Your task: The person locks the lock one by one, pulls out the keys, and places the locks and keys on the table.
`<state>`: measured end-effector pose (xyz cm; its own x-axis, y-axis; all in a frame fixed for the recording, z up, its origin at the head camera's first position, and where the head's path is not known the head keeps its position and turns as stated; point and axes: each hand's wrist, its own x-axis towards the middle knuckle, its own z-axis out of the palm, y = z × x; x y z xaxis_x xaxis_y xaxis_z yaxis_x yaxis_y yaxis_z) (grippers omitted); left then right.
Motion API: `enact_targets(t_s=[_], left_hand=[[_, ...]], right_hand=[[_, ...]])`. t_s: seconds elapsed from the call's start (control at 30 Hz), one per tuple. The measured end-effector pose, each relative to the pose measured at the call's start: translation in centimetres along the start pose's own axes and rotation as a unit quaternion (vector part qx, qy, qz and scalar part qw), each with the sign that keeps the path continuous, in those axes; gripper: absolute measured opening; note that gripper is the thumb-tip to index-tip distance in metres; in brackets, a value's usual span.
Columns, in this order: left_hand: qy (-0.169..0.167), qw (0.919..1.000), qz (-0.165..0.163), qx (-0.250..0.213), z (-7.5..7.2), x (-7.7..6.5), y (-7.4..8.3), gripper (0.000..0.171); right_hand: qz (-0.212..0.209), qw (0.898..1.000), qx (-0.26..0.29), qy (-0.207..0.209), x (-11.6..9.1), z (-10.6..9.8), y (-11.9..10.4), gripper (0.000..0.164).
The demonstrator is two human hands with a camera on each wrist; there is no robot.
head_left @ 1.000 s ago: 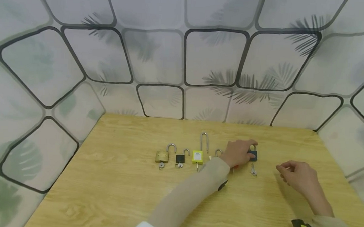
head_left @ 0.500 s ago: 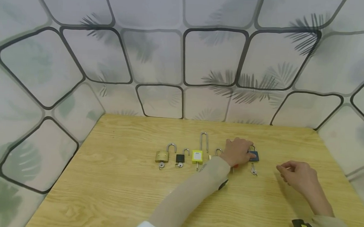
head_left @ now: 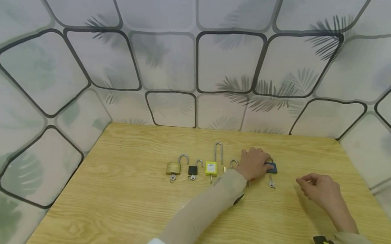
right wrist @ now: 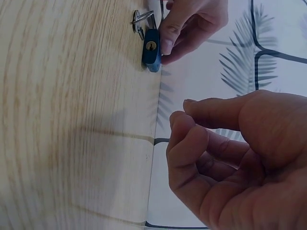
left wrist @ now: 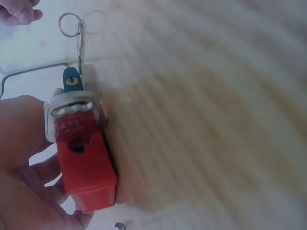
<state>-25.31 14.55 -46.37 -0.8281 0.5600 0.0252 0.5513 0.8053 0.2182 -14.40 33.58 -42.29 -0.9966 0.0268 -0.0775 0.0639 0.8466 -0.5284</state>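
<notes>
My left hand (head_left: 253, 163) reaches across the table and grips a blue padlock (head_left: 272, 168), thumb on the body and fingers at the shackle. In the right wrist view its fingers lie along the side of the blue padlock (right wrist: 152, 50), whose keyhole faces the camera. Just below, a key (head_left: 271, 182) lies on the wood. Under the left hand sits a red padlock (left wrist: 88, 167), mostly hidden in the head view. My right hand (head_left: 322, 191) stays to the right, fingers loosely curled, with nothing in them (right wrist: 230, 158).
Left of the hand runs a row of open padlocks with keys: brass (head_left: 173, 168), black (head_left: 192, 170) and yellow with a long shackle (head_left: 211, 168). Another shackle (head_left: 234, 163) shows beside my sleeve. A patterned backdrop (head_left: 229, 65) rises behind the wooden table (head_left: 115, 191).
My left hand has shifted slightly left, its fingertips drawing back over the shackle. The blue padlock has tilted a little. My right hand has stayed in place.
</notes>
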Motion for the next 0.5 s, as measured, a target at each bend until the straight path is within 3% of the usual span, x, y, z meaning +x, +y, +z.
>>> enact_targets(t_s=[0.2,0.27,0.37,0.5], left_hand=[[0.004,0.9994,-0.026,-0.024,-1.3,-0.4,-1.2,0.045],[0.003,0.9989,-0.032,-0.034,-2.2,-0.8,-1.9,0.037],[-0.004,0.9989,-0.024,-0.040,-3.3,-1.8,-2.9,0.023],[-0.024,0.9992,-0.007,-0.032,-4.1,-3.9,-3.7,0.036]], right_hand=[[-0.002,1.000,-0.003,-0.006,0.2,-0.1,-0.3,0.043],[-0.004,1.000,-0.009,-0.008,0.3,-0.1,-0.3,0.044],[-0.003,1.000,-0.015,-0.009,0.1,-0.2,-0.5,0.044],[0.000,1.000,-0.011,-0.009,0.0,-0.2,-0.8,0.045]])
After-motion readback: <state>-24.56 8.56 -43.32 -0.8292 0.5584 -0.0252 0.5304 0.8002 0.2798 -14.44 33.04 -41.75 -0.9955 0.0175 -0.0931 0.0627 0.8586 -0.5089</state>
